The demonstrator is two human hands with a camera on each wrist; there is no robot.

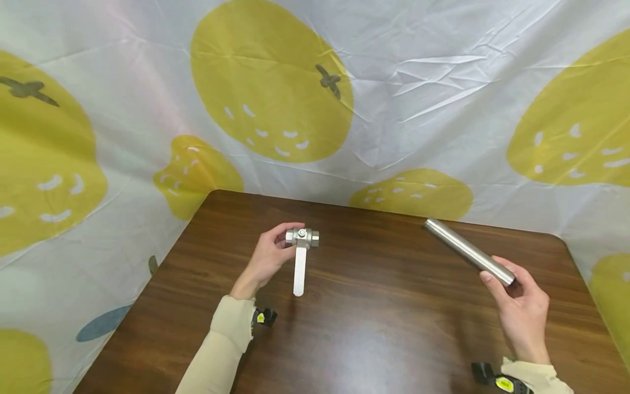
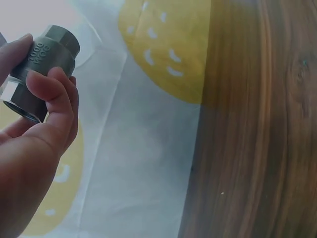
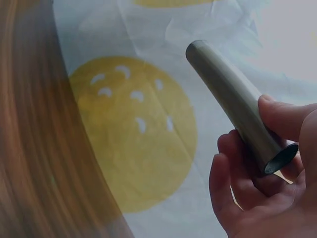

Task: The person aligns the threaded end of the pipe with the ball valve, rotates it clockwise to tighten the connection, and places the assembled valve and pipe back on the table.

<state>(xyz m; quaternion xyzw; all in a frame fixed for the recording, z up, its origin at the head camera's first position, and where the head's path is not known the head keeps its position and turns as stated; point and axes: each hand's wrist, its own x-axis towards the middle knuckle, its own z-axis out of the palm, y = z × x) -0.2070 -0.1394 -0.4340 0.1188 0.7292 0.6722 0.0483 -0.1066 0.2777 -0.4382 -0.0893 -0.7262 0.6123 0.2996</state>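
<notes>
My left hand [image 1: 269,253] grips a metal ball valve [image 1: 303,237] above the table, its white lever handle [image 1: 299,273] pointing toward me. In the left wrist view, the thumb and fingers curl round the valve body [image 2: 43,59], which has raised lettering and hexagonal ends; the lever does not show there. On the right, a straight metal pipe [image 1: 467,249] is held near its lower end by my right hand [image 1: 524,303]. The right wrist view shows the pipe [image 3: 233,94] slanting up and away, its hollow near end open. Valve and pipe are well apart.
Both hands are over a brown wood-grain table [image 1: 354,306] with rounded far corners. White cloth [image 1: 408,109] printed with yellow fruit hangs behind it and along both sides. Dark straps with small devices [image 1: 266,317] sit at the wrists.
</notes>
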